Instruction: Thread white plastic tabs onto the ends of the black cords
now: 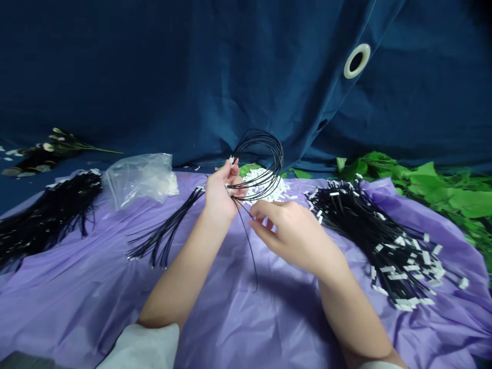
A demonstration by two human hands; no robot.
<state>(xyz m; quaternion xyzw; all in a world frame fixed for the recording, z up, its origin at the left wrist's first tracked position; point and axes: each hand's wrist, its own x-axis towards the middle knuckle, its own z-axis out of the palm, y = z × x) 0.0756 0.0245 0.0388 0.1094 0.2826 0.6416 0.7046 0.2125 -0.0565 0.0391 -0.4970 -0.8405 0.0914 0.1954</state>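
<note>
My left hand (222,190) is closed on a bunch of thin black wires (265,159) that bend over in a loop above a small heap of white plastic pieces (265,185). One loose black wire (249,246) hangs down from that hand onto the purple sheet (96,297). Just to the right, my right hand (286,228) has its fingertips pinched together close to this wire; what they hold is too small to name.
A pile of black wires with white end tags (384,241) lies at the right, a loose bundle (165,233) left of my arm, another pile (46,212) at far left. A clear plastic bag (140,177), green leaves (423,184) and a blue curtain (192,77) stand behind.
</note>
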